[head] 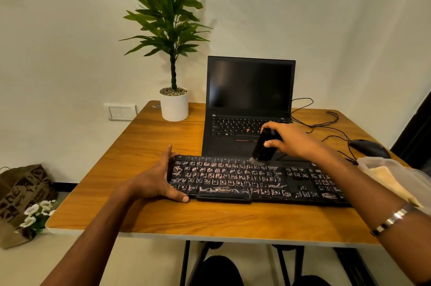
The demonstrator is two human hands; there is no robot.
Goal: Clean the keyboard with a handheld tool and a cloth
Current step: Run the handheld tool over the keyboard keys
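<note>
A black keyboard [256,180] with dusty, smeared keys lies across the front of the wooden table [140,211]. My left hand [161,178] grips its left end, thumb on the near edge and fingers over the far edge. My right hand [289,138] holds a black handheld tool [264,145] tilted downward, its bristle tip touching the keyboard's top rows near the middle. A pale yellowish cloth [387,180] lies inside a clear plastic wrapping at the right edge of the table, partly behind my right forearm.
An open black laptop [249,103] stands just behind the keyboard. A white potted plant [174,103] sits at the back left. A black mouse [368,148] and loose cables [326,122] lie at the right. On the floor at the left are a paper bag [21,194] and white flowers [37,213].
</note>
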